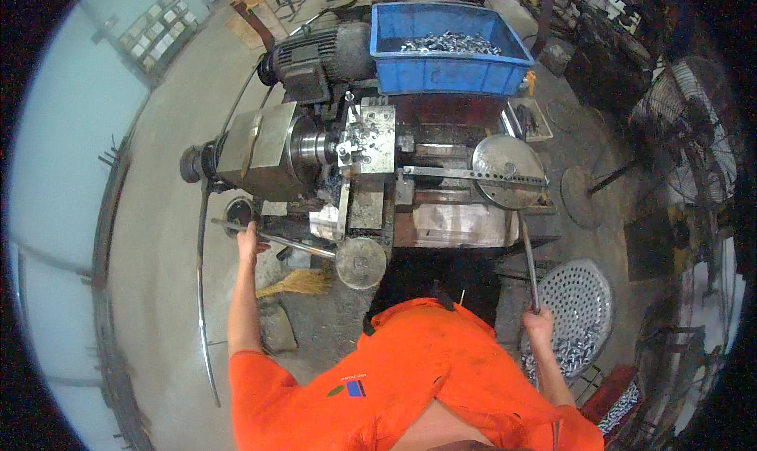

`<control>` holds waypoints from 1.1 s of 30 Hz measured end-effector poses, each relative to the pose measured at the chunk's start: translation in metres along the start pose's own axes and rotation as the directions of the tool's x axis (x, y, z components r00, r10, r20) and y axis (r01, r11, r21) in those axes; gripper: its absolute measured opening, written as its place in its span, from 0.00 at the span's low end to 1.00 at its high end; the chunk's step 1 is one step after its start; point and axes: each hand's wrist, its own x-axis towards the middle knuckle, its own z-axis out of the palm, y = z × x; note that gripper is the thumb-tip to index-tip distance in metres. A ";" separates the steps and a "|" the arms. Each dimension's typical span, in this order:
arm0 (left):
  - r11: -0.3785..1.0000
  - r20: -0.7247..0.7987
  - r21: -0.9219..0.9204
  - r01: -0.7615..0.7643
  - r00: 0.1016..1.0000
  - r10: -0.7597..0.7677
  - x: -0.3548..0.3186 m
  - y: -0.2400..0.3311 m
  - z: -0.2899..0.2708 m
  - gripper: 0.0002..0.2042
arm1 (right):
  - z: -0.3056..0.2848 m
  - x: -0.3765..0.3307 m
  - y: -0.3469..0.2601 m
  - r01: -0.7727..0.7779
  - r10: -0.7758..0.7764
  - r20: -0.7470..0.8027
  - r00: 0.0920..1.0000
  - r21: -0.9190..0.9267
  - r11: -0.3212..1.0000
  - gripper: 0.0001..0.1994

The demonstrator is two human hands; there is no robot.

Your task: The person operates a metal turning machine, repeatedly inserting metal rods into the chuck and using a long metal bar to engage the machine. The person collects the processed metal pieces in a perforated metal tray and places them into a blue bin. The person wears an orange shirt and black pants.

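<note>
I stand at a small metal lathe (359,155) in an orange shirt. My left hand (249,240) grips a long steel lever (296,244) that runs right to a round disc (360,262) at the machine's front. My right hand (538,322) is closed on the lower end of a second steel lever (528,258), which rises to a large perforated round plate (509,169) on the machine's right side. The chuck (311,146) and tool post (367,139) lie between the two levers.
A blue crate (441,71) of shiny metal parts sits behind the lathe, beside a dark motor (315,55). A perforated round basket (579,309) of metal parts stands by my right hand. A straw broom (296,284) lies below the left lever. A fan (698,132) stands at right.
</note>
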 end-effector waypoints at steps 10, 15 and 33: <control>0.996 0.018 0.074 0.047 0.999 -0.049 0.005 0.003 -0.001 0.26 | -0.010 -0.005 -0.019 0.054 -0.046 0.113 0.992 -0.069 0.996 0.15; 0.989 0.042 0.084 0.120 0.991 -0.124 0.013 -0.006 -0.010 0.26 | -0.065 0.072 0.007 0.227 -0.331 -0.077 0.941 -0.581 0.782 0.18; 0.555 0.271 0.769 -0.317 0.948 0.167 0.025 -0.113 -0.001 0.25 | 0.031 0.090 -0.019 0.361 -0.507 -0.194 0.840 -0.499 0.788 0.32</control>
